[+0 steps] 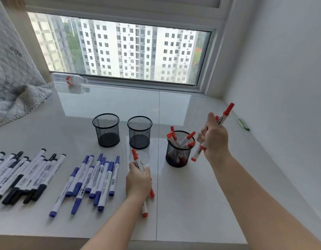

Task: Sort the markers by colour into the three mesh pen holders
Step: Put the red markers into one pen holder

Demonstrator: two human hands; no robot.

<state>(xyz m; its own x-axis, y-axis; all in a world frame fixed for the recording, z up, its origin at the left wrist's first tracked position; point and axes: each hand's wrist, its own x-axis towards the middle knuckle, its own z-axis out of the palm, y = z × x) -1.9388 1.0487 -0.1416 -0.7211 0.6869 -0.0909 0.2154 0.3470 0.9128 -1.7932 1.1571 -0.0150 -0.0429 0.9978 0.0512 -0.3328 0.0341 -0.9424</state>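
While barrel print blurs unreadably, my right grip (pixel 212 137) and left grip (pixel 139 181) each clamp red markers (pixel 226 112).

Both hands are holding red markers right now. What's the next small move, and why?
Probably lower the right hand so its red-capped markers drop into the right black mesh pen holder. That holder already has red markers, it sits just left of the hand, and the other two mesh holders look empty.

The left hand (pixel 138 181) sits low at centre frame, fingers curled in a grip. The right hand (pixel 214 137) is raised at right of centre, forearm stretched diagonally, fingers apparently closed in a fist-like grasp.
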